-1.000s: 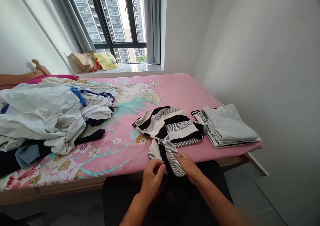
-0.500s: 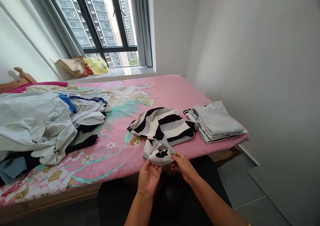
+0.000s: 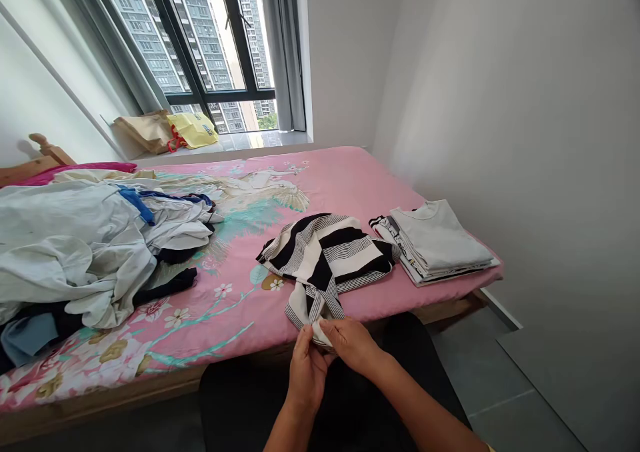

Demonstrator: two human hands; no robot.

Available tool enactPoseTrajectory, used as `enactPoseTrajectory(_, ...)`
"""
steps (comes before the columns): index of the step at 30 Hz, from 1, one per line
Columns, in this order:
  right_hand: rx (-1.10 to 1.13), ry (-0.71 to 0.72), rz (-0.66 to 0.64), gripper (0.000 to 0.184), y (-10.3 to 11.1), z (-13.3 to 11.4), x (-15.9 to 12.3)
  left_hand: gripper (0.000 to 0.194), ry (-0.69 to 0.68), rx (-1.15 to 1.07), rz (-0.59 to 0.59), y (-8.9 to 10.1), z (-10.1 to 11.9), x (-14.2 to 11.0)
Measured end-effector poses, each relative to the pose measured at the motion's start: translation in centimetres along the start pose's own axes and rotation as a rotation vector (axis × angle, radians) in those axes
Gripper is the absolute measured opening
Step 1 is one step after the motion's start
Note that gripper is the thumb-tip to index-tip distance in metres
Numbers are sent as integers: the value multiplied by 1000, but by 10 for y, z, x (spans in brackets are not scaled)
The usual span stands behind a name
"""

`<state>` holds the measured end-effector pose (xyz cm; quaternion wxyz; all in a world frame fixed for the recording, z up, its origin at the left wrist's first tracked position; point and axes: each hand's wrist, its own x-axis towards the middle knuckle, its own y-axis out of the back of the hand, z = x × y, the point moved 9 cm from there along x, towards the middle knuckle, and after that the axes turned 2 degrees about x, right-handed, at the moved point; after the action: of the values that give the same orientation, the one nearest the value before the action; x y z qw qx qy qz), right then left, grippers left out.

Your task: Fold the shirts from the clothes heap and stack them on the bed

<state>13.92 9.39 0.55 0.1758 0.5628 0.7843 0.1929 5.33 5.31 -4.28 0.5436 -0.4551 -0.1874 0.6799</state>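
A black-and-white striped garment lies bunched near the front edge of the bed with the pink flowered sheet. One end of it hangs over the edge towards me. My left hand and my right hand are close together at that hanging end, both with fingers closed on the striped cloth.
A stack of folded clothes, grey shirt on top, sits at the bed's right corner by the wall. A big heap of unfolded clothes covers the left side. Paper bags rest on the window sill. Grey floor tiles lie to the right.
My hands have drawn together on the hanging end of the striped garment; the rounded, opened-out end seen half a second ago is now gathered flat between them.
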Motion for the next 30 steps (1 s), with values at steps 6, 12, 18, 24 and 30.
enactPoseTrajectory(6,747,-159,235,31,12,20,-3,18,-28,169,-1,7,-10,-9)
enactPoseTrajectory(12,866,-32,264,30,53,4,-39,31,-207,553,218,45,34,11)
enactPoseTrajectory(18,1214,-442,2,42,8,40,-43,32,-706,1262,321,16,167,69)
enactPoseTrajectory(24,1247,-482,78,38,-20,56,-34,34,-696,1533,303,-8,201,131)
enactPoseTrajectory(30,1077,-397,343,50,33,73,-54,19,-665,1508,357,5,217,142)
